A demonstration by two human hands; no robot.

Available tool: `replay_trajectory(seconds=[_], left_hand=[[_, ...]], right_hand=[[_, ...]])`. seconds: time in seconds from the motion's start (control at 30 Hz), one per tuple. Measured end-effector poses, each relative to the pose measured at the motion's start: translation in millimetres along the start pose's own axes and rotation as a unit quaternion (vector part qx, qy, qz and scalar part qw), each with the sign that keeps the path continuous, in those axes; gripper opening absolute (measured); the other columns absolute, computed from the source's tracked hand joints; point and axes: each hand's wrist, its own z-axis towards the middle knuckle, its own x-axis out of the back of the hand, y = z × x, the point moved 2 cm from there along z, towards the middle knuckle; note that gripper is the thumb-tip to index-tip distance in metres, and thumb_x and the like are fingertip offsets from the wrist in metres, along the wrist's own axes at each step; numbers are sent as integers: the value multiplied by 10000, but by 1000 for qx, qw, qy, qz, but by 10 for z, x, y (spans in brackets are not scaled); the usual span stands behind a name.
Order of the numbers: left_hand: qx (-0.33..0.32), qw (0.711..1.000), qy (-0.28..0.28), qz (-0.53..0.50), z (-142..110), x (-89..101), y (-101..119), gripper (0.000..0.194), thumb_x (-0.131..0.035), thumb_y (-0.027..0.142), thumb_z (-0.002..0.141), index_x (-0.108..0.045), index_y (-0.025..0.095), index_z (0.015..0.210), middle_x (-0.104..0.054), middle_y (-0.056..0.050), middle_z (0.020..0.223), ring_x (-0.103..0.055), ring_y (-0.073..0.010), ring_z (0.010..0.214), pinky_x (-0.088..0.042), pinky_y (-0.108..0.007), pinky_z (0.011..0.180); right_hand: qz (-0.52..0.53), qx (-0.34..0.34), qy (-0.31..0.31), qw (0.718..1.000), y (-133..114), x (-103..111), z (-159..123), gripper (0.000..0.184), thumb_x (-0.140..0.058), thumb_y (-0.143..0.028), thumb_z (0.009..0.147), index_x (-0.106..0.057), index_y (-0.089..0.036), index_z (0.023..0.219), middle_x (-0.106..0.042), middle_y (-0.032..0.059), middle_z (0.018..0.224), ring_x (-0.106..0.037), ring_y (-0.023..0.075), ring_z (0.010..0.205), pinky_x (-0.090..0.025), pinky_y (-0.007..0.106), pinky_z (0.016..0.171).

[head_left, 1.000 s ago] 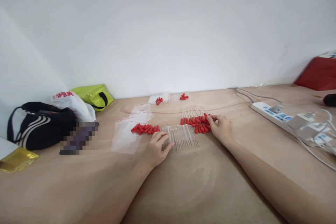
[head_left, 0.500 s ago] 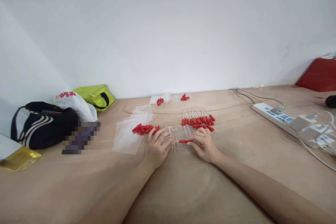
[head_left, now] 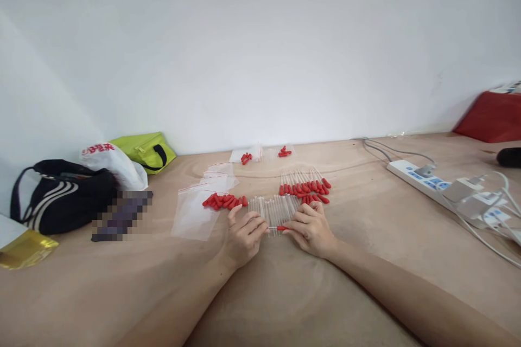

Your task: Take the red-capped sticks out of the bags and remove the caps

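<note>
My left hand (head_left: 245, 236) pinches a thin glass dropper tube (head_left: 272, 228) by its left part. On the tube's right end is a red rubber bulb (head_left: 280, 227), gripped between the thumb and fingers of my right hand (head_left: 312, 229). Just beyond both hands lies a row of bare glass tubes (head_left: 271, 209). A pile of loose red bulbs (head_left: 222, 200) rests to the left of that row. Behind my right hand, droppers with bulbs fitted (head_left: 305, 181) lie side by side, their bulbs towards me.
Clear zip bags (head_left: 195, 211) overlap at left, and two small bulb groups (head_left: 246, 158) lie near the wall. A black bag (head_left: 73, 195), a white plastic bag (head_left: 126, 165) and a green pouch (head_left: 140, 149) stand far left. A power strip (head_left: 419, 176) with cables lies at right.
Both hands have come slightly nearer to me with the tube and bulb. My right fingers now cover more of the bulb. The view has shifted a little.
</note>
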Motion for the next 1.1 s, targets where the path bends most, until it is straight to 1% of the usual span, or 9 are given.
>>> replay_trajectory(seconds=[0.1,0.33,0.43,0.53,0.63,0.73,0.83,0.97,1.1], left_hand=[[8,1000,-14,-6,0,23,7,161,-481,149,823,-586,206,715,-667,49,708,-614,-113,762,-186,-430,979],[17,999,-38,-9,-2,42,28,173,-462,171,839,-591,213,731,-672,39,718,-616,-129,779,-204,-434,959],[11,999,-32,-18,-11,38,17,155,-474,164,831,-584,203,730,-667,39,720,-611,-126,769,-261,-415,928],[13,999,-27,-28,-54,51,-61,145,-474,161,828,-585,191,739,-662,15,733,-600,-135,752,-380,-349,813],[51,998,-11,-22,-140,74,-189,127,-478,175,830,-600,186,798,-653,-20,786,-592,-142,748,-447,-283,702],[93,996,-6,-9,-213,65,-274,152,-464,175,837,-604,179,897,-626,-45,863,-593,-139,775,-479,-254,703],[134,990,-31,12,-228,20,-299,251,-403,132,844,-571,158,1028,-574,-82,948,-585,-148,791,-493,-271,710],[162,986,-44,21,-213,-46,-325,367,-345,79,828,-500,140,1155,-511,-92,925,-566,-144,773,-497,-279,709],[161,986,-6,30,-220,-102,-378,341,-365,106,835,-524,178,1128,-495,-48,817,-563,-131,732,-497,-239,653]], right_hand=[[-4,10,-20,1000,-23,32,5,179,-502,-305,824,-652,-233,759,-552,-13,597,-410,130,687,-217,346,736],[8,6,-49,999,-59,55,20,207,-445,-248,826,-598,-204,695,-537,-14,610,-427,136,712,-198,393,827],[12,7,-57,998,-69,57,16,201,-441,-248,820,-579,-192,684,-528,-12,616,-432,138,711,-214,397,825],[15,-11,-60,998,-22,86,-17,211,-437,-243,813,-561,-186,653,-520,-8,611,-442,137,695,-243,397,817],[41,-69,-39,996,135,144,-70,211,-436,-250,820,-576,-190,674,-537,5,640,-466,138,683,-303,379,789],[111,-127,11,986,364,193,-113,216,-413,-288,848,-609,-196,849,-569,44,777,-518,149,745,-395,327,724],[128,-200,65,969,595,216,-143,269,-397,-337,850,-594,-197,966,-553,64,827,-542,164,775,-440,319,698],[118,-324,73,936,811,222,-209,324,-411,-402,815,-568,-170,978,-559,68,818,-530,147,641,-441,289,567],[94,-396,68,911,877,246,-257,278,-500,-439,734,-526,-179,829,-562,13,678,-452,107,501,-375,243,481]])
